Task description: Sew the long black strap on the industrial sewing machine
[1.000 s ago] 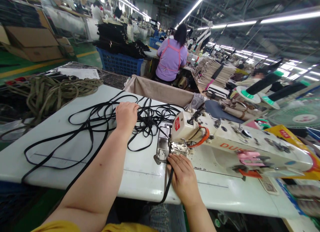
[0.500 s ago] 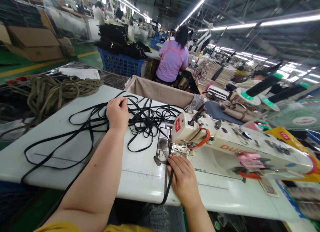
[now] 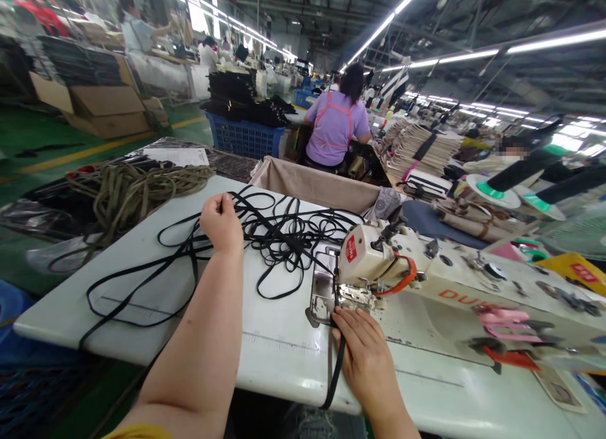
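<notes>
A long, narrow black strap lies in tangled loops on the white sewing table. My left hand is closed at the left of the tangle, with black strap running from it toward the sewing machine. My right hand is beside the machine's metal plate, fingers together and pressed on the strap just in front of the presser foot. From under these fingers the strap runs down over the table's front edge. My thumb is mostly hidden.
Olive straps are heaped at the left. Behind the table hangs a beige cloth trough. A co-worker in purple sits ahead with their back to me. Pink-handled snips rest on the machine arm; thread cones stand at the right.
The view has turned left, so the table and machine appear farther right and lower. My left hand has drawn slightly left, away from the machine. My right hand stays by the presser foot.
</notes>
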A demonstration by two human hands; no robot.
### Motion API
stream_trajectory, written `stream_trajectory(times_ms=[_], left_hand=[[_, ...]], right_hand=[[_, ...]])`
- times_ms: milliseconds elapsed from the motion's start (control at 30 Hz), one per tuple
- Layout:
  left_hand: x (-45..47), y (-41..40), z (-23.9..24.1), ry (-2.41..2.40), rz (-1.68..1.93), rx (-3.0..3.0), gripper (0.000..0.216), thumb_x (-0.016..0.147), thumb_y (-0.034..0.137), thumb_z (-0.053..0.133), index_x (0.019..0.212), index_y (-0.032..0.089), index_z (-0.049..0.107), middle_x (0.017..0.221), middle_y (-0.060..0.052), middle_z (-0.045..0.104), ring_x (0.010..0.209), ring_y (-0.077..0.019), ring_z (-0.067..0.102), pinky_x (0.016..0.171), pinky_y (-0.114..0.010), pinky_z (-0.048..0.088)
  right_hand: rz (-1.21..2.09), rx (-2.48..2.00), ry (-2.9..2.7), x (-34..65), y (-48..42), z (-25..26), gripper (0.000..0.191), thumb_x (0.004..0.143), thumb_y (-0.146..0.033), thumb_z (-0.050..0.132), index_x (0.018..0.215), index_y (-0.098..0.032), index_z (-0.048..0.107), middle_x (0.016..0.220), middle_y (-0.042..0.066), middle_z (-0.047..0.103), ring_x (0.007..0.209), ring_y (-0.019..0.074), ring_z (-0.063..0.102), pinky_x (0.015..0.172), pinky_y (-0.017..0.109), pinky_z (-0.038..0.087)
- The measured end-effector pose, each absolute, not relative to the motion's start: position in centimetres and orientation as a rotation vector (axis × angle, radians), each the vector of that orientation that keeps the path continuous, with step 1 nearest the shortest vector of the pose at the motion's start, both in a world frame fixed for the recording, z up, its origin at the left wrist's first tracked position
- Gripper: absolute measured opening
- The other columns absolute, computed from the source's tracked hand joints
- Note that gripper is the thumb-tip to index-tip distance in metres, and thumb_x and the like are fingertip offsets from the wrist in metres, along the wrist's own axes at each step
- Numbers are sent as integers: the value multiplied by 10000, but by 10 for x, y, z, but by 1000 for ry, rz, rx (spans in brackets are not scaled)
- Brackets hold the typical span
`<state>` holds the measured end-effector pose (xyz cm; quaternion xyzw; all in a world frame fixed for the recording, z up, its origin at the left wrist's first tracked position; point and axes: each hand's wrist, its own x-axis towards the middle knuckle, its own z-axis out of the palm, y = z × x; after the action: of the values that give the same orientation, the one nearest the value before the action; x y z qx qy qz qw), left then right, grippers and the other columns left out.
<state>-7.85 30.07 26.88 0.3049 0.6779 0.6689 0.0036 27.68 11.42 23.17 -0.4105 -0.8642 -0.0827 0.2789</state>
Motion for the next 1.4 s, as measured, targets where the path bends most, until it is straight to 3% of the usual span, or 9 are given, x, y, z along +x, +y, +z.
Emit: stream_trajectory(times_ms=[333,467,567,633,833,933,1100,1167,1400], left_hand=[[-90,308,261,2106,2150,676,199,997,317,478,1004,183,625,884,-48,697,835,-201,692,856,-342,576],[-87,311,256,2213,2061,828,243,931,231,507,1124,172,644,1124,-130,712,1121,-275,674,1047,-441,547],[-74,304,259,2434,1982,1073,477,830,158,599,1307,135,606,1378,-231,600,1367,-375,533,1180,-566,437],[-61,295,266,2491,1929,1324,519,808,114,610,1327,134,610,1414,-248,552,1396,-410,489,1196,-615,393],[-25,275,286,2297,1658,1925,471,823,8,525,1191,220,729,1298,-174,622,1393,-410,446,1153,-609,373],[-15,274,287,2086,1456,2136,452,804,-9,551,1097,252,774,1217,-130,673,1289,-370,519,1089,-556,416],[0,279,270,1605,958,2471,97,902,229,752,976,258,806,1094,-82,733,1166,-317,558,1012,-511,431],[7,281,262,1516,792,2544,140,875,307,830,1000,248,811,1082,-77,735,1164,-313,550,997,-490,419],[8,288,256,1532,652,2622,71,950,267,756,940,234,818,967,-72,736,1065,-283,582,907,-434,407]], right_hand=[[-229,-1116,-2344,278,114,232,301,1090,-221,562,1368,-217,678,1308,94,764,1195,263,735,1087,529,578],[-247,-1114,-2340,278,114,232,275,1098,-224,554,1340,-203,682,1304,94,765,1191,263,736,1079,533,579],[-247,-1109,-2339,277,114,232,269,1100,-227,551,1334,-207,683,1300,95,767,1188,263,737,1085,527,576],[-243,-1105,-2336,277,114,233,269,1099,-225,555,1333,-204,684,1299,97,767,1186,263,738,1085,523,577],[-225,-1104,-2328,277,113,235,285,1084,-207,572,1343,-216,691,1288,96,772,1181,261,740,1086,523,583],[-224,-1093,-2318,277,112,234,288,1078,-197,576,1337,-219,699,1274,95,777,1174,261,743,1091,523,583],[-211,-1085,-2304,275,112,235,262,1061,-166,599,1290,-210,719,1237,89,789,1146,248,749,1096,504,573],[-204,-1089,-2308,274,112,236,240,1065,-170,601,1269,-202,721,1231,87,790,1137,245,750,1100,503,566],[-181,-1098,-2302,273,112,238,262,1072,-174,589,1297,-214,716,1233,86,790,1138,242,749,1100,504,559]])
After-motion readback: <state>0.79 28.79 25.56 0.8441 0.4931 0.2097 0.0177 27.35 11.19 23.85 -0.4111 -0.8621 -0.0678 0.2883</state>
